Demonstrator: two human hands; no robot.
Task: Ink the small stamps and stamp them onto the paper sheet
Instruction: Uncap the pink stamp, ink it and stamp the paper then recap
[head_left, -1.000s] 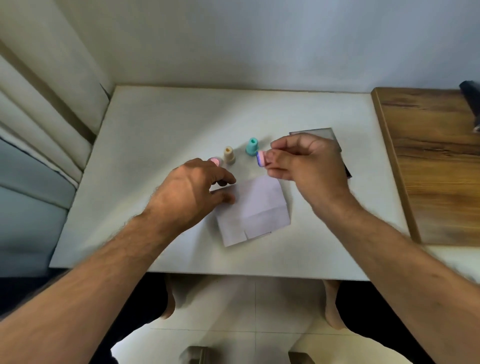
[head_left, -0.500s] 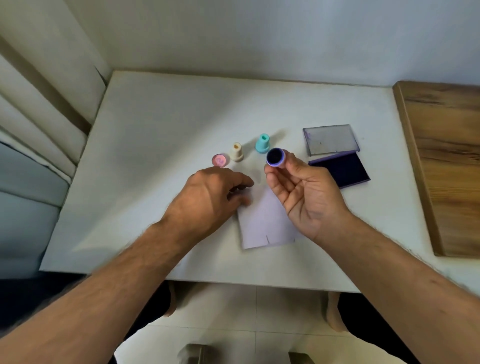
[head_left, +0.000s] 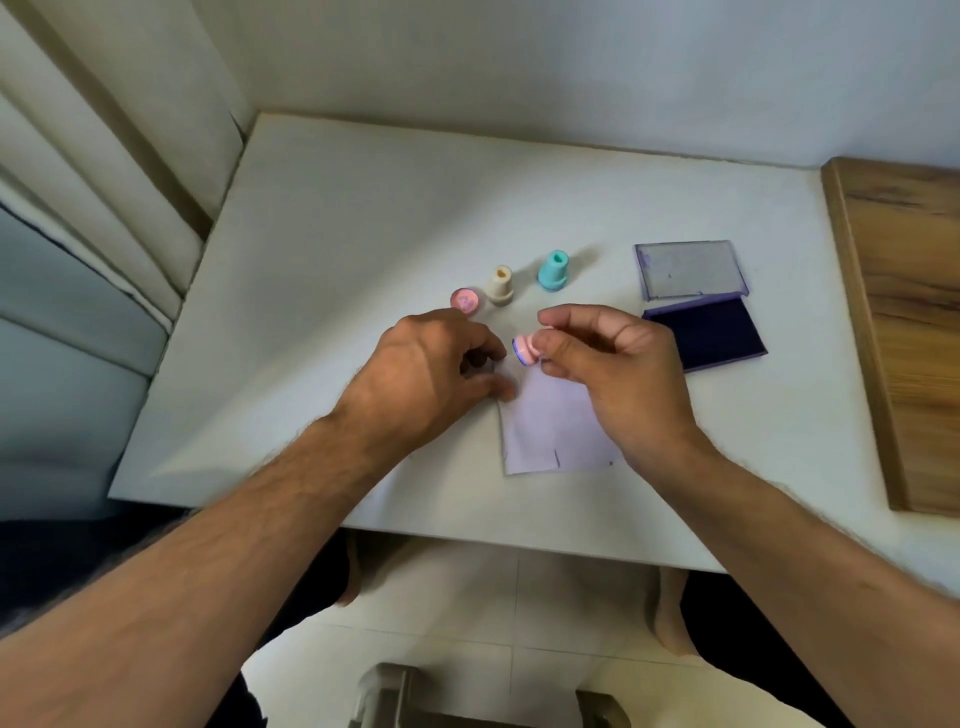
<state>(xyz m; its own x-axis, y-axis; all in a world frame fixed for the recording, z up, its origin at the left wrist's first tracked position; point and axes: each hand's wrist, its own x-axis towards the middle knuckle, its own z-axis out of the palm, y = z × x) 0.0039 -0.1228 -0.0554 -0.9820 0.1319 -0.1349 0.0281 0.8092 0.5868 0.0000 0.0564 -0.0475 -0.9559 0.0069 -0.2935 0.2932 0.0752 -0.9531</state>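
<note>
My right hand (head_left: 608, 364) pinches a small pink stamp (head_left: 525, 352) just above the top edge of the paper sheet (head_left: 550, 434), its blue-inked face turned left. My left hand (head_left: 426, 379) rests on the table with fingertips pressing the sheet's top left corner. Three more small stamps stand behind the hands: a pink one (head_left: 465, 300), a cream one (head_left: 501, 285) and a teal one (head_left: 554, 270). The open ink pad (head_left: 714, 332) lies to the right, its clear lid (head_left: 688, 269) behind it.
The white table (head_left: 337, 249) has its front edge close to me. A wooden board (head_left: 904, 322) lies along its right side. A wall stands behind, and cushions are at the left.
My right hand has turned the stamp from face-up toward me to face-left and lowered it toward the paper. My left hand stays on the sheet's corner.
</note>
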